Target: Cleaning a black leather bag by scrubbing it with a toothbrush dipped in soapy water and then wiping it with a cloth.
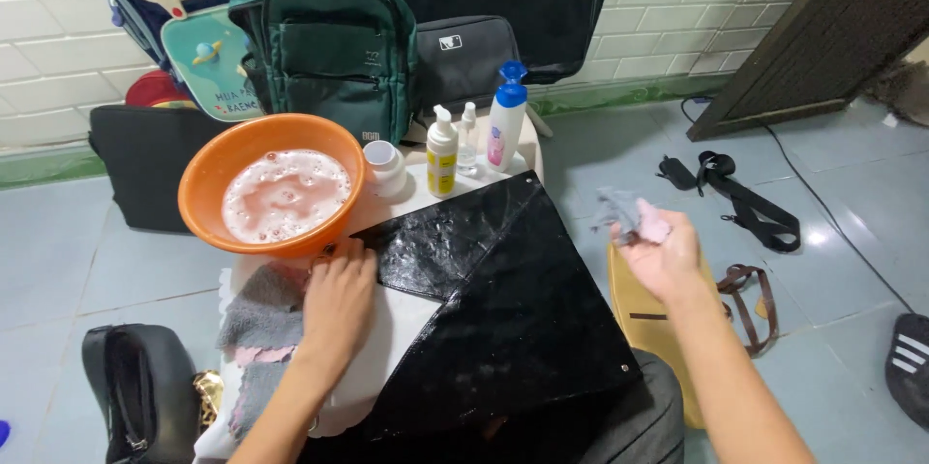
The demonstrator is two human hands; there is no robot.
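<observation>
the step in hand looks like wiping down the glossy black leather bag [503, 319], which lies flat across the small white bench [387, 348] and the person's lap, its flap wet and streaked with shine. the left hand [339, 295] lies spread, fingers apart, on the bag's near edge beside a grey towel [261, 309]. the right hand [663, 251] is raised off to the side, closed around a small crumpled grey-pink cloth [629, 215]. the next move probably calls for bringing that cloth back onto the flap, or dipping it in the orange plastic basin of soapy water [276, 188] just behind.
</observation>
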